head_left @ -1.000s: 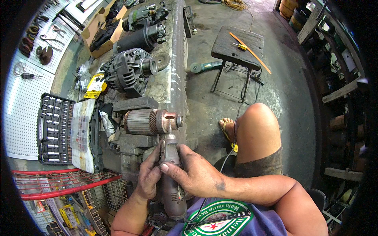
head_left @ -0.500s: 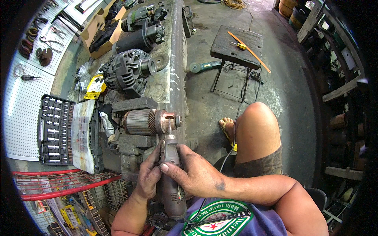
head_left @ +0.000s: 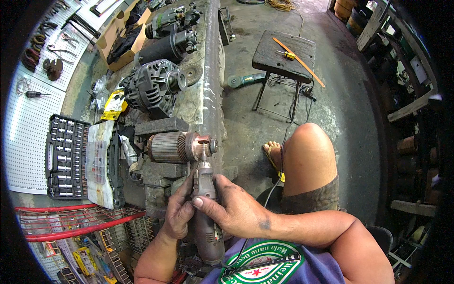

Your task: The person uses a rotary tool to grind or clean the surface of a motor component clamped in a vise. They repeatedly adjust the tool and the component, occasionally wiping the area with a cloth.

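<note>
Both of my hands are closed round a dark grey rotary tool [head_left: 208, 236] in front of my body. My left hand [head_left: 178, 213] grips its left side, and my right hand [head_left: 231, 208] wraps it from the right with the thumb across the top. The tool's thin bit points away from me and meets the copper commutator [head_left: 201, 144] of a motor armature [head_left: 168, 146]. That armature lies sideways between the jaws of a bench vise [head_left: 163, 171] at the bench edge. Where exactly the bit touches is too small to tell.
Beyond the vise stand an alternator [head_left: 151, 87] and a black starter motor [head_left: 163, 47]. A socket set [head_left: 66, 156] and a red-rimmed wire rack [head_left: 80, 234] are at left. On the floor are an angle grinder [head_left: 246, 79] and a stool [head_left: 283, 57] carrying a screwdriver and an orange strip.
</note>
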`<state>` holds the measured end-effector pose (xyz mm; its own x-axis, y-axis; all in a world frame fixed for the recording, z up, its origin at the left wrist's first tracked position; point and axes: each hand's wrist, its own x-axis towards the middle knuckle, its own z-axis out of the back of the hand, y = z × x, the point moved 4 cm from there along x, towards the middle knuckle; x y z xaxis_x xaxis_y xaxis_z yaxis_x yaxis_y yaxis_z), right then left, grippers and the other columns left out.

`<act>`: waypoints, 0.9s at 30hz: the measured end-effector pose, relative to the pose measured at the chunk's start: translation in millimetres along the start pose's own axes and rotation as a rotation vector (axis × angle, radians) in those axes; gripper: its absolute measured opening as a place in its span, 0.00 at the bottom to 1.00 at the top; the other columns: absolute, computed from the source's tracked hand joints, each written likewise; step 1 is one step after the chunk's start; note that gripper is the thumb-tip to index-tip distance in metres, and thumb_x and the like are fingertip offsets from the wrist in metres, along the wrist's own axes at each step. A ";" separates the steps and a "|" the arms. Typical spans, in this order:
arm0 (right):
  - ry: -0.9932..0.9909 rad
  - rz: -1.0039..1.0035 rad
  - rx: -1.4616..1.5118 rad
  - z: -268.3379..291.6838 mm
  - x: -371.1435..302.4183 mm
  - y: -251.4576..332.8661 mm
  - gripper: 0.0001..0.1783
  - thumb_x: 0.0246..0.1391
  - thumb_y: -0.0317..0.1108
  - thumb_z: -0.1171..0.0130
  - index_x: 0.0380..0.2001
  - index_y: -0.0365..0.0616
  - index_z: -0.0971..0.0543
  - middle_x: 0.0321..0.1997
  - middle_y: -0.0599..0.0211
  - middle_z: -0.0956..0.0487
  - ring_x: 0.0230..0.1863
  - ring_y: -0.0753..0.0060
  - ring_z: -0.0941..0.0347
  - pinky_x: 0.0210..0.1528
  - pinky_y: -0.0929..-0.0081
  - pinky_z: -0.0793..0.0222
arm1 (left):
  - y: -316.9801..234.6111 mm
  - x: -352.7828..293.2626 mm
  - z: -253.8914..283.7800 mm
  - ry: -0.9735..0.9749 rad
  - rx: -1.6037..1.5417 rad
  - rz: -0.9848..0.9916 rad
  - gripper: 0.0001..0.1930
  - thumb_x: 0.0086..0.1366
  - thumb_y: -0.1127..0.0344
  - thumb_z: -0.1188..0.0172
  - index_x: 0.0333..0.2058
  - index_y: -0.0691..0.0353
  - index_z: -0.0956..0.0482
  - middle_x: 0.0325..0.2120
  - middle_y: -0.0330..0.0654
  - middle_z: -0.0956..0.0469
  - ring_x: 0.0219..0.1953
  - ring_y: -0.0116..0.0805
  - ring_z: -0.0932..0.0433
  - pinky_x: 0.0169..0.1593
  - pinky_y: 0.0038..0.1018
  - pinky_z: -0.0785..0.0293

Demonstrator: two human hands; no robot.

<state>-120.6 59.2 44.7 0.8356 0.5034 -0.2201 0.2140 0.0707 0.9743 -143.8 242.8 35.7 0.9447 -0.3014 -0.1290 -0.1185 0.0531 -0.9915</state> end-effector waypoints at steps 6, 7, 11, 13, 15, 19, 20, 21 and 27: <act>0.013 -0.021 0.010 0.2 -0.8 -1.0 0.37 0.72 0.56 0.39 0.52 0.23 0.30 0.42 0.28 0.16 0.48 0.31 0.15 0.50 0.49 0.20 | 0.1 0.5 -0.7 0.012 -0.005 -0.006 0.50 0.74 0.38 0.40 0.77 0.74 0.44 0.69 0.53 0.28 0.70 0.42 0.29 0.74 0.37 0.37; 0.015 -0.024 0.012 0.2 -0.8 -0.9 0.37 0.72 0.56 0.39 0.52 0.23 0.30 0.42 0.28 0.16 0.48 0.31 0.15 0.50 0.49 0.20 | 0.3 0.6 -1.1 0.019 -0.010 -0.004 0.50 0.74 0.38 0.40 0.77 0.74 0.44 0.69 0.53 0.28 0.70 0.42 0.28 0.74 0.37 0.37; 0.013 -0.016 0.003 1.1 -1.0 1.0 0.36 0.72 0.55 0.39 0.52 0.23 0.30 0.41 0.29 0.16 0.48 0.31 0.15 0.50 0.48 0.20 | -0.3 0.9 -0.8 0.020 0.003 -0.005 0.50 0.74 0.38 0.40 0.77 0.75 0.44 0.68 0.54 0.27 0.69 0.42 0.28 0.73 0.37 0.36; 0.020 -0.013 0.014 1.8 -1.6 1.8 0.36 0.72 0.55 0.39 0.52 0.23 0.30 0.41 0.29 0.16 0.48 0.31 0.15 0.50 0.48 0.20 | -0.8 0.8 -0.7 0.018 0.008 -0.004 0.50 0.74 0.38 0.40 0.77 0.75 0.44 0.67 0.53 0.26 0.68 0.42 0.27 0.73 0.37 0.36; 0.011 -0.002 0.018 1.8 -1.5 2.4 0.35 0.72 0.54 0.39 0.52 0.23 0.30 0.41 0.29 0.16 0.48 0.31 0.15 0.50 0.48 0.20 | -1.0 0.6 -0.6 0.001 0.008 0.000 0.50 0.74 0.38 0.40 0.77 0.75 0.44 0.67 0.53 0.26 0.68 0.42 0.26 0.73 0.37 0.35; -0.001 0.000 0.017 0.6 -1.5 0.6 0.35 0.72 0.54 0.39 0.51 0.24 0.30 0.40 0.29 0.16 0.47 0.31 0.15 0.49 0.48 0.20 | -1.8 0.8 -2.1 0.003 -0.016 -0.004 0.50 0.74 0.38 0.39 0.77 0.75 0.45 0.67 0.53 0.26 0.67 0.41 0.26 0.72 0.36 0.35; -0.002 0.001 0.014 0.3 -1.4 -0.3 0.35 0.72 0.54 0.39 0.51 0.24 0.30 0.40 0.29 0.16 0.46 0.31 0.15 0.49 0.48 0.20 | -2.1 1.1 -2.2 0.007 -0.020 -0.005 0.50 0.74 0.39 0.39 0.77 0.75 0.45 0.67 0.53 0.26 0.67 0.41 0.26 0.72 0.36 0.35; -0.003 0.002 0.010 -0.2 -1.2 -1.3 0.35 0.72 0.54 0.39 0.51 0.24 0.30 0.40 0.29 0.17 0.46 0.31 0.15 0.49 0.48 0.20 | -2.4 1.2 -2.2 0.003 -0.024 -0.007 0.50 0.75 0.39 0.39 0.77 0.75 0.45 0.67 0.53 0.26 0.68 0.40 0.26 0.72 0.36 0.35; -0.022 0.030 0.005 -1.4 -1.2 -2.8 0.35 0.72 0.55 0.39 0.51 0.24 0.31 0.39 0.29 0.16 0.44 0.31 0.14 0.47 0.48 0.20 | -2.0 0.2 -2.3 -0.016 -0.014 -0.009 0.50 0.74 0.38 0.38 0.77 0.75 0.45 0.66 0.52 0.25 0.67 0.40 0.26 0.72 0.36 0.34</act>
<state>-122.9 59.6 42.3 0.8526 0.4863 -0.1914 0.1908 0.0514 0.9803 -144.0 240.4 37.7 0.9505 -0.2865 -0.1203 -0.1143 0.0375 -0.9927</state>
